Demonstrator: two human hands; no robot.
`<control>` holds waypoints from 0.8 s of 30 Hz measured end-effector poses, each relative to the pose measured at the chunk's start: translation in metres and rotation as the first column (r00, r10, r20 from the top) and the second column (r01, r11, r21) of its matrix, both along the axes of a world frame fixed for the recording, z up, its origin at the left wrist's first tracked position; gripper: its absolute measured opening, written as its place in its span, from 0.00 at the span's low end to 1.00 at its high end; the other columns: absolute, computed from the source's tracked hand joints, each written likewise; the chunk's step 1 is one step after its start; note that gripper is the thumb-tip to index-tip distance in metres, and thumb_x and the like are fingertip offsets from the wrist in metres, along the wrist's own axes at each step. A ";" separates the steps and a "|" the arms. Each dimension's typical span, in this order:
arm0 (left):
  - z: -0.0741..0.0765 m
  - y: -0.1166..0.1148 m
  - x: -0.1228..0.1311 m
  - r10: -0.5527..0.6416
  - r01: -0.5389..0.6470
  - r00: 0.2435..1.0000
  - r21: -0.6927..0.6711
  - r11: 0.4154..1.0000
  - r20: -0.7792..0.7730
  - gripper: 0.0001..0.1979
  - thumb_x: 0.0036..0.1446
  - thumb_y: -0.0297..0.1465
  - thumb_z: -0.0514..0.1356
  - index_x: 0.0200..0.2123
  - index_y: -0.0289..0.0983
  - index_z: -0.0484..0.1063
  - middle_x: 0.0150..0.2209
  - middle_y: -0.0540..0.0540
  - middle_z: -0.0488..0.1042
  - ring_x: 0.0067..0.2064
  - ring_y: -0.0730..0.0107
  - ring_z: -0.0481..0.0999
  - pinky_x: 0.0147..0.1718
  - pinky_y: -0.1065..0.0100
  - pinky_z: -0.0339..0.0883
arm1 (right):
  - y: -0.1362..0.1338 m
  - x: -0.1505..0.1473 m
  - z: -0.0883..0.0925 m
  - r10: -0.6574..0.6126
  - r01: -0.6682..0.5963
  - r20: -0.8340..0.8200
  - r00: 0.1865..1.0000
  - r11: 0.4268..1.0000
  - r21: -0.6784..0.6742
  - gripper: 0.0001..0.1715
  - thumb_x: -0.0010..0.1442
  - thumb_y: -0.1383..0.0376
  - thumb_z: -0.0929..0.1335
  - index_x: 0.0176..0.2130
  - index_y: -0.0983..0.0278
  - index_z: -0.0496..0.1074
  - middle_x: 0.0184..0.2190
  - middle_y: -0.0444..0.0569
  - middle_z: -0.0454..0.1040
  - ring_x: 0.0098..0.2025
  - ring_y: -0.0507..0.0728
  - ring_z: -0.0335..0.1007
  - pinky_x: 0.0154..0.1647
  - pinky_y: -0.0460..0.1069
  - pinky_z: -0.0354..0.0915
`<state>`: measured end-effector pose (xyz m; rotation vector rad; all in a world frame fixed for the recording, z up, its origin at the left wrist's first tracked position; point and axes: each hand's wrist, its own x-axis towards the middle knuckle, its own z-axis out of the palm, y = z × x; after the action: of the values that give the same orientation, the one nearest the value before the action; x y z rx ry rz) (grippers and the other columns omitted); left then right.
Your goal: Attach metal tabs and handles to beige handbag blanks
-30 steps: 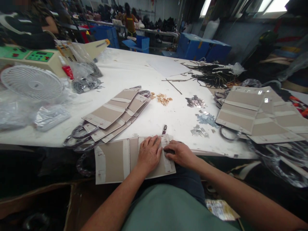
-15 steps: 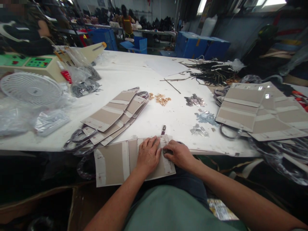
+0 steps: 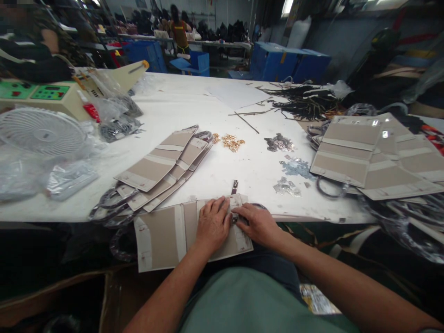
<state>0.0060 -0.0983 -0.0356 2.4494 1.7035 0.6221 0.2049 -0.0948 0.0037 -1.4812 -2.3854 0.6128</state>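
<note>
A beige cardboard panel [image 3: 163, 236] with white strips lies across the near table edge and my lap. My left hand [image 3: 213, 225] rests flat on its right half, fingers stretched out and pressing it down. My right hand [image 3: 258, 224] sits beside it at the panel's right end, fingers pinched on a small metal clip [image 3: 235, 217] against the white strip. A dark strap loop [image 3: 121, 240] hangs under the panel's left part.
A fanned stack of similar panels [image 3: 163, 164] lies to the left, another stack [image 3: 360, 155] to the right. Gold fittings [image 3: 232, 142] and silver clips [image 3: 289, 178] are scattered mid-table. A white fan grille [image 3: 41, 132], plastic bags and a green-panelled machine [image 3: 38, 92] stand at left. Another person sits at far left.
My right hand has edged slightly left toward my left hand, its fingertips closing on the clip. The left hand and panel stay put; the view has shifted a little.
</note>
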 end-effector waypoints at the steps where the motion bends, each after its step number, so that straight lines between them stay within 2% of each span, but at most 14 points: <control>1: 0.000 0.000 0.000 0.003 -0.003 1.000 -0.002 1.000 -0.003 0.24 0.71 0.35 0.54 0.68 0.41 0.67 0.67 0.43 0.69 0.64 0.49 0.65 0.62 0.47 0.63 | 0.001 0.001 0.000 -0.008 0.008 -0.041 0.999 1.000 -0.006 0.24 0.65 0.66 0.70 0.59 0.55 0.75 0.49 0.50 0.79 0.49 0.59 0.77 0.51 0.51 0.69; 5: 0.001 0.001 0.000 0.002 -0.003 1.000 -0.008 1.000 -0.011 0.24 0.71 0.34 0.54 0.68 0.42 0.67 0.68 0.44 0.69 0.64 0.49 0.65 0.62 0.47 0.63 | 0.011 0.016 0.014 -0.118 0.098 -0.279 0.953 0.992 -0.085 0.14 0.63 0.67 0.70 0.48 0.60 0.80 0.44 0.49 0.82 0.46 0.58 0.78 0.51 0.50 0.69; 7: 0.001 0.002 0.000 -0.004 0.004 1.000 -0.007 1.000 -0.012 0.24 0.71 0.32 0.53 0.68 0.42 0.67 0.68 0.44 0.69 0.64 0.49 0.65 0.62 0.47 0.63 | 0.020 0.031 0.026 -0.172 0.139 -0.307 0.936 0.982 -0.127 0.10 0.64 0.66 0.70 0.43 0.60 0.82 0.41 0.48 0.83 0.44 0.57 0.79 0.49 0.49 0.70; 9: -0.001 0.003 -0.001 -0.001 0.001 1.000 0.008 1.000 -0.010 0.24 0.70 0.31 0.53 0.68 0.43 0.68 0.67 0.44 0.70 0.64 0.49 0.66 0.61 0.47 0.64 | 0.033 0.051 0.036 -0.196 0.171 -0.246 0.949 0.978 -0.121 0.10 0.64 0.63 0.70 0.42 0.60 0.82 0.41 0.47 0.84 0.44 0.58 0.79 0.47 0.50 0.70; 12: -0.008 0.009 -0.005 0.008 -0.008 1.000 0.059 0.998 -0.003 0.24 0.70 0.30 0.52 0.67 0.44 0.70 0.66 0.45 0.72 0.63 0.48 0.67 0.59 0.46 0.67 | 0.059 0.089 0.040 -0.267 0.266 -0.031 0.963 0.963 -0.040 0.12 0.65 0.60 0.70 0.45 0.59 0.83 0.44 0.49 0.84 0.45 0.59 0.79 0.48 0.51 0.69; 14: -0.013 0.012 -0.007 0.001 -0.001 1.000 0.088 0.996 -0.002 0.24 0.69 0.30 0.53 0.66 0.44 0.70 0.66 0.45 0.72 0.63 0.49 0.68 0.59 0.47 0.67 | 0.081 0.119 0.037 -0.378 0.380 0.135 0.916 0.925 0.017 0.15 0.65 0.59 0.70 0.49 0.58 0.82 0.47 0.49 0.83 0.48 0.59 0.78 0.50 0.50 0.68; 16: -0.016 0.014 -0.008 -0.005 0.006 1.000 0.099 0.995 -0.011 0.24 0.69 0.29 0.53 0.66 0.44 0.70 0.66 0.46 0.72 0.63 0.50 0.68 0.59 0.48 0.67 | 0.103 0.148 0.032 -0.493 0.493 0.231 0.838 0.868 0.063 0.19 0.66 0.58 0.69 0.53 0.58 0.81 0.52 0.50 0.82 0.52 0.60 0.77 0.51 0.51 0.68; 20: -0.020 0.014 -0.010 0.008 -0.004 0.999 0.122 0.992 -0.032 0.24 0.69 0.29 0.53 0.66 0.44 0.71 0.66 0.46 0.73 0.63 0.51 0.68 0.58 0.50 0.69 | 0.142 0.190 0.021 -0.620 0.618 0.276 0.735 0.779 0.106 0.24 0.67 0.58 0.67 0.58 0.60 0.79 0.56 0.56 0.79 0.53 0.63 0.76 0.49 0.52 0.67; 24: -0.022 0.015 -0.012 0.002 0.005 0.999 0.160 0.987 -0.043 0.24 0.69 0.27 0.53 0.66 0.43 0.70 0.65 0.47 0.73 0.63 0.52 0.68 0.58 0.51 0.68 | 0.168 0.206 0.012 -0.656 0.662 0.282 0.700 0.744 0.090 0.25 0.65 0.58 0.69 0.59 0.58 0.79 0.57 0.55 0.79 0.51 0.62 0.77 0.45 0.50 0.66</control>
<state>-0.0060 -0.0830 -0.0575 2.5891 1.7312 0.7382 0.4104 0.0733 0.0156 -2.3992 -1.7853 0.2351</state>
